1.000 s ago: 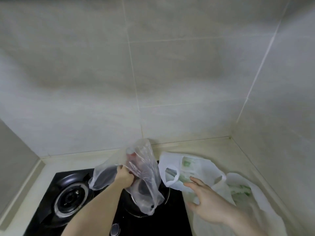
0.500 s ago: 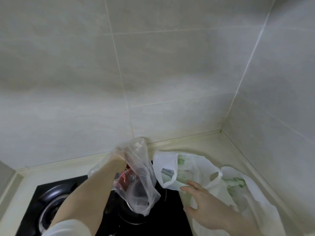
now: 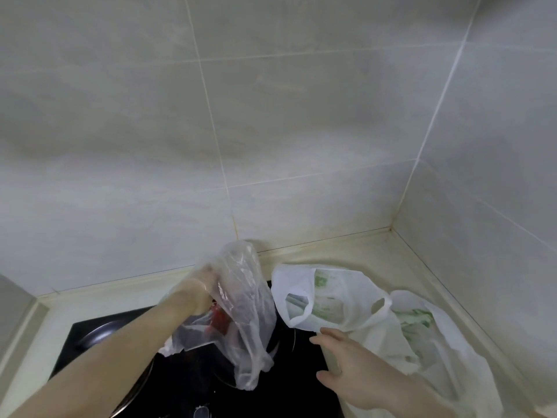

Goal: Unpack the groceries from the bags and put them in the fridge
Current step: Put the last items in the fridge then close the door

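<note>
Tiled wall [image 3: 301, 131] fills most of the view, meeting in a corner at right. Below it, a pale desk [image 3: 346, 251] running into that corner, with a black hob [image 3: 301, 372] set in it; one burner ring [image 3: 99, 333] shows at left, a second sits partly hidden under the clear bag.

Bags, count: three. Two white carrier bags with green print lie on the desk at right: white bag [image 3: 331, 297] nearer the hob, handles slack and mouth open, and second white bag [image 3: 422, 327] just beside it toward the corner. One clear bag [image 3: 247, 312], raised above the hob.

Step in hand, my judgement: unpacking, first stage. My left hand [image 3: 202, 285] is up at the neck of the clear bag, seen through blurred film; I cannot tell whether its grip is closed on the plastic or reaching inside. One red item [image 3: 220, 318] shows inside the bag, low, beside my wrist; kind unclear.

My right hand [image 3: 355, 375] hovers over the hob edge, grip open, fingers extended toward the white bag's lower edge, gripping nothing.

Next move, as I judge it: get the red item out of the clear film, with the right hand steadying a bag. Fridge not in view.
</note>
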The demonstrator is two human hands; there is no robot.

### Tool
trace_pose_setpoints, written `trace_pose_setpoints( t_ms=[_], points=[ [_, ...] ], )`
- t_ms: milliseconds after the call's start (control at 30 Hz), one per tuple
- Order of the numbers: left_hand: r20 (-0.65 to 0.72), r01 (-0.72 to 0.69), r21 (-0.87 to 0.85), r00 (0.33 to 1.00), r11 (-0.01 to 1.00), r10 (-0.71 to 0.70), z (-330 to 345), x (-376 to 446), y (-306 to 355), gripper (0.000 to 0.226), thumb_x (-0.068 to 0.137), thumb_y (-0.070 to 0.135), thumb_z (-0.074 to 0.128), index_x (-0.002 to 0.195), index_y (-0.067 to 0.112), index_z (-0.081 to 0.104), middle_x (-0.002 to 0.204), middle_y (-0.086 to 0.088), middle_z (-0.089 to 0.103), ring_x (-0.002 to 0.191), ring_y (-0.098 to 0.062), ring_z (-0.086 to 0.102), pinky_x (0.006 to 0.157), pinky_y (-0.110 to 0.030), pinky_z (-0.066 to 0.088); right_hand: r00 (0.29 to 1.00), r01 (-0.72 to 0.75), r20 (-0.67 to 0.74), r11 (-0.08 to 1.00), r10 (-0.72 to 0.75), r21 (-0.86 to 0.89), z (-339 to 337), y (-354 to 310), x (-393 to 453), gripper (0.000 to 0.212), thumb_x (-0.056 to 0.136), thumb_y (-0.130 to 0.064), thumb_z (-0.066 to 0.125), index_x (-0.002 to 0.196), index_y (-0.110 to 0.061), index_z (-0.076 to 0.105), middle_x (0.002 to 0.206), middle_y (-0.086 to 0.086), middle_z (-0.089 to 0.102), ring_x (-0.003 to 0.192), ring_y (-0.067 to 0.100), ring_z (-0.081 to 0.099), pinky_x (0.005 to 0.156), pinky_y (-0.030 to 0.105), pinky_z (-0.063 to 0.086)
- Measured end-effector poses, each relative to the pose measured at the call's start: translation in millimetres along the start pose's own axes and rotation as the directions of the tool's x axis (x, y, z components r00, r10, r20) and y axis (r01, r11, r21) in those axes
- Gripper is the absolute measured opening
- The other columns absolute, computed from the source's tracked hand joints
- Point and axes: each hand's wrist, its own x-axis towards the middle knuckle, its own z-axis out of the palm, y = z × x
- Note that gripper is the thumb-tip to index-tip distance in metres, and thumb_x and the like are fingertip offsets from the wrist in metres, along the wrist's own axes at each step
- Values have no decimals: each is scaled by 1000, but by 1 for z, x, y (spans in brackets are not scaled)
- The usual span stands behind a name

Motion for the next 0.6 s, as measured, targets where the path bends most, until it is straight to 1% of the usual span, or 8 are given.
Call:
trace_pose_setpoints(
  t_ms=[67, 167, 233, 367, 433, 500, 533, 600],
  points=[
    [7, -44, 72, 999, 996, 43, -24, -22, 5, 51, 87, 3, 60, 134, 21, 55, 133, 0, 53, 119, -23, 59, 101, -28, 49, 1000, 20, 4, 1000, -20, 5, 3, -6, -2, 63, 100, -42, 58, 157, -34, 33, 165, -17, 17, 151, 4, 25, 117, 16, 23],
    [64, -12, 98, 998, 995, 5, -51, -43, 3, 36, 87, 2, 61, 117, 22, 64, 112, 0, 65, 95, -20, 68, 86, -32, 60, 998, 61, 3, 998, -61, 9, 10, -16, -4, 64, 99, -43, 59, 157, -37, 33, 164, -19, 19, 152, 4, 20, 119, 18, 21],
    [151, 30, 36, 988, 999, -35, -72, -61, 6, 26, 84, 13, 66, 105, 28, 66, 96, 4, 68, 83, -16, 69, 75, -33, 63, 996, 89, 14, 996, -89, 30, 15, -26, -3, 64, 96, -47, 61, 155, -42, 35, 164, -22, 17, 153, 2, 18, 122, 22, 21],
    [163, -20, -171, 985, 985, 48, -103, -88, 17, 20, 71, 26, 70, 90, 30, 74, 89, 10, 74, 83, -11, 71, 77, -35, 63, 979, 186, 46, 963, -199, 195, 25, -67, 1, 57, 88, -52, 70, 140, -57, 47, 154, -36, 14, 139, -23, 15, 117, 17, 16],
    [126, -58, -229, 988, 972, 88, -111, -100, 29, 18, 69, 31, 70, 85, 30, 77, 85, 11, 76, 81, -8, 72, 77, -36, 63, 972, 214, 37, 941, -231, 261, 30, -89, 10, 61, 83, -56, 72, 138, -63, 47, 160, -27, 12, 149, -13, 10, 120, 24, 18],
    [84, -74, -250, 992, 965, 98, -113, -106, 39, 17, 67, 35, 71, 83, 33, 77, 82, 11, 76, 78, -9, 73, 71, -35, 64, 975, 206, 21, 943, -219, 260, 36, -102, 24, 68, 83, -54, 72, 144, -60, 43, 170, -15, 4, 157, 2, 9, 124, 31, 23],
    [71, -82, -239, 992, 967, 102, -112, -108, 42, 16, 68, 32, 71, 83, 34, 77, 82, 11, 75, 78, -10, 73, 69, -35, 64, 981, 185, 10, 952, -193, 246, 38, -104, 31, 70, 86, -48, 71, 149, -54, 41, 172, -10, 5, 158, 9, 14, 125, 35, 26],
    [100, -88, -214, 989, 973, 111, -111, -109, 43, 18, 73, 31, 69, 89, 35, 75, 85, 16, 72, 82, -10, 70, 70, -32, 62, 992, 127, -23, 963, -125, 239, 38, -104, 42, 69, 94, -34, 63, 157, -40, 35, 169, -3, 24, 151, 17, 34, 119, 33, 36]
  ],
)
